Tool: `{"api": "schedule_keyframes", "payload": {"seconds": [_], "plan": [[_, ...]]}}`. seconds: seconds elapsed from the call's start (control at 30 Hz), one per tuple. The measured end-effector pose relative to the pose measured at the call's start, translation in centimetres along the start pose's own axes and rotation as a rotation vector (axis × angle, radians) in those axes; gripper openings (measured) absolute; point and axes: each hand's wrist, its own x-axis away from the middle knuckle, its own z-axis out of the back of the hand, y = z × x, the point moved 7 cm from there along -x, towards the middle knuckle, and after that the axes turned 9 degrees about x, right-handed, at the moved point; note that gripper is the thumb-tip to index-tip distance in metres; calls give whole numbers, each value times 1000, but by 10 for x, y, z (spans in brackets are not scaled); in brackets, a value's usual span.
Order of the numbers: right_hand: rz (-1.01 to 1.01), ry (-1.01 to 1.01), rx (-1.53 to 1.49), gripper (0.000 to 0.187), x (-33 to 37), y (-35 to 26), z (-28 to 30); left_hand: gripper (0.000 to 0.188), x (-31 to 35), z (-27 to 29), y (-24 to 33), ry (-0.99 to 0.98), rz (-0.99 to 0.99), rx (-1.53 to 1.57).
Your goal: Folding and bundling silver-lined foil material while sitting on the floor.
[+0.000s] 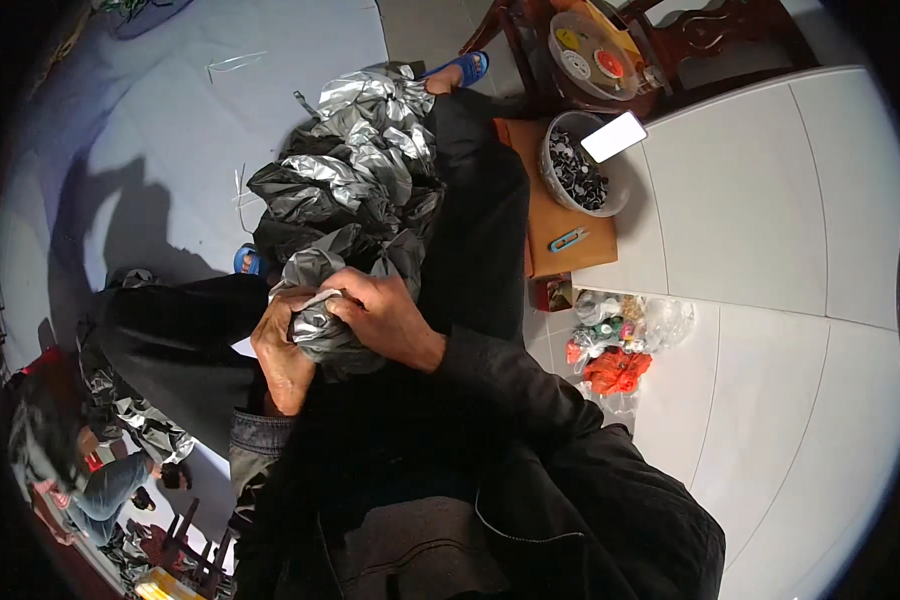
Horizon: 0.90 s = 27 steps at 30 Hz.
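A long piece of silver-and-black shiny fabric (355,185) lies crumpled over my lap and runs down between my legs toward the floor. My left hand (282,352) is wrapped round one bunched part of it. My right hand (385,318) pinches the same gathered part from the other side, its thumb and fingers pressed close together. What lies between those fingertips is hidden in the folds. A pair of blue thread snips (569,239) rests on a brown box (595,255) to my right.
On the box stands a clear tub (610,206) of small black and white pieces, with a phone (614,137) across its rim. Beyond is a plastic basin (560,40) on a wooden chair. Plastic bags (618,372) lie at right. Another person (105,490) sits at lower left.
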Motion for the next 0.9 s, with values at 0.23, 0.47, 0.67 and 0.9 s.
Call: {"api": "schedule_keyframes", "payload": {"seconds": [0.23,0.47,0.67,0.9], "plan": [[-23,-58,-2,13,-5,13,-2,24,-2,3,6,7,8,-3],[43,-114,3,9,-8,14,5,25,3,3,-1,16,60,55],[64,-121,61,9,-5,17,0,24,2,2,1,17,76,49],[34,-122,55,13,-1,23,-3,25,11,4,-12,22,164,33]]}}
